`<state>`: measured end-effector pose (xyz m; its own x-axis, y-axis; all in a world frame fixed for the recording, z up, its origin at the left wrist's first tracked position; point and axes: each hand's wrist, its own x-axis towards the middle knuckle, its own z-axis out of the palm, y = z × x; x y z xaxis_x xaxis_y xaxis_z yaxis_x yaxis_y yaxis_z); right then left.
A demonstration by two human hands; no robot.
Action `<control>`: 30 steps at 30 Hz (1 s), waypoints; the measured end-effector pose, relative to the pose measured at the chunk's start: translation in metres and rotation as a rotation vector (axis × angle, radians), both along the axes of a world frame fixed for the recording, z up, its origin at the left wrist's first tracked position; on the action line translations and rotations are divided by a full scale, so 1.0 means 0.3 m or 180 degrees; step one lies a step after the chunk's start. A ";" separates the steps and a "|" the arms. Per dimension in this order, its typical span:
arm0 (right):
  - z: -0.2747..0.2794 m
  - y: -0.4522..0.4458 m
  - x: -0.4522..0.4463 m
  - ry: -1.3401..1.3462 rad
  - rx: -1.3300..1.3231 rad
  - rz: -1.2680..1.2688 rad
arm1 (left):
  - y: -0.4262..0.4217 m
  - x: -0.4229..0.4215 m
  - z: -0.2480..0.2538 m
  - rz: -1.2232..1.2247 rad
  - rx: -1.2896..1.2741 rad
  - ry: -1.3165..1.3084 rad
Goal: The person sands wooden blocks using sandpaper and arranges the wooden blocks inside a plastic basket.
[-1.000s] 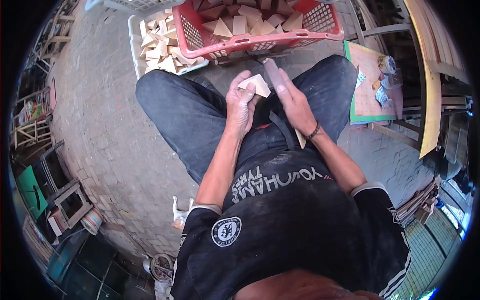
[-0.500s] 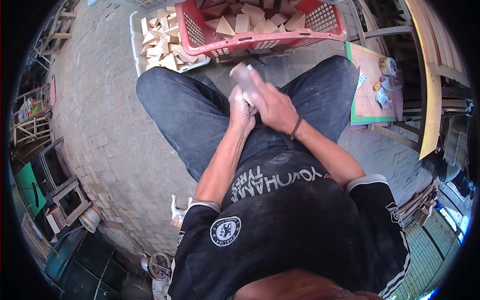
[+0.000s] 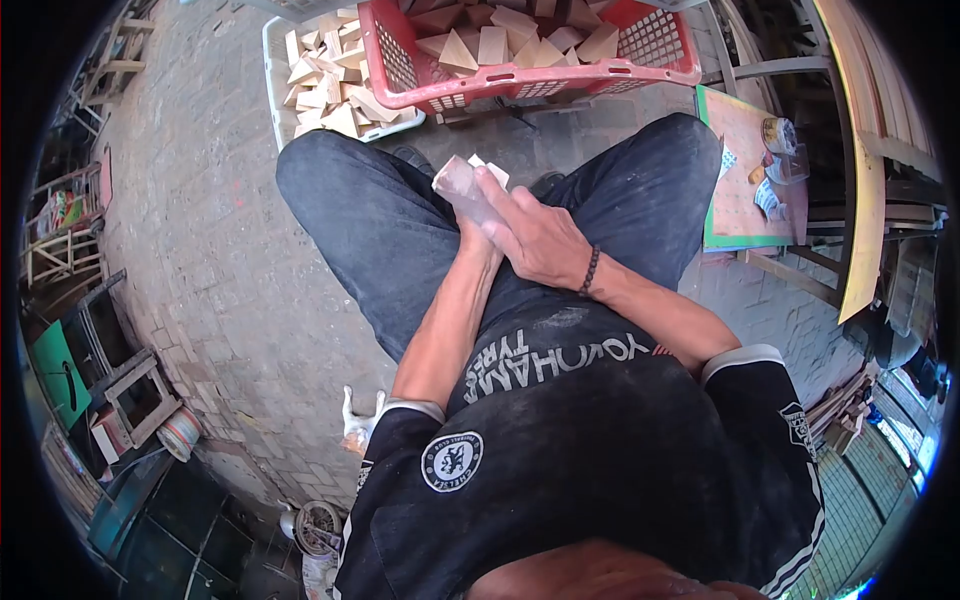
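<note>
My right hand (image 3: 548, 240) is closed around a dusty, grey-pink sanding block (image 3: 466, 190), which slants up and left above my lap. Beneath it, my left hand (image 3: 478, 238) is mostly covered by the block and my right hand. A small pale wooden block (image 3: 492, 168) pokes out past the sanding block, against its underside, in my left hand's grip. How the left fingers wrap it is hidden.
Ahead of my knees stands a red plastic crate (image 3: 540, 78) full of wooden wedges. Left of it, a white tray (image 3: 278, 100) holds several more pale pieces. To my right is a green-edged board (image 3: 735, 200) with a can on it.
The sanding block has shifted left and slightly down over my left hand, covering more of it. The view has moved slightly.
</note>
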<state>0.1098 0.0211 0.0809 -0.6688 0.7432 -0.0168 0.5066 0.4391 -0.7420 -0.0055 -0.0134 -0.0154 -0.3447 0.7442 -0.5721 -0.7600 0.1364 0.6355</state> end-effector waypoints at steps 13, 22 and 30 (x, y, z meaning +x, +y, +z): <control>-0.021 0.072 0.014 -0.0090 0.0021 0.0078 | 0.083 0.016 0.070 0.0483 0.0115 -0.0935; -0.033 0.069 0.029 -0.0198 0.0025 -0.0122 | 0.075 0.020 0.094 0.0496 0.0090 -0.0990; 0.006 0.012 0.052 -0.0162 0.0266 0.0334 | 0.029 -0.001 0.038 0.0245 0.0089 -0.0813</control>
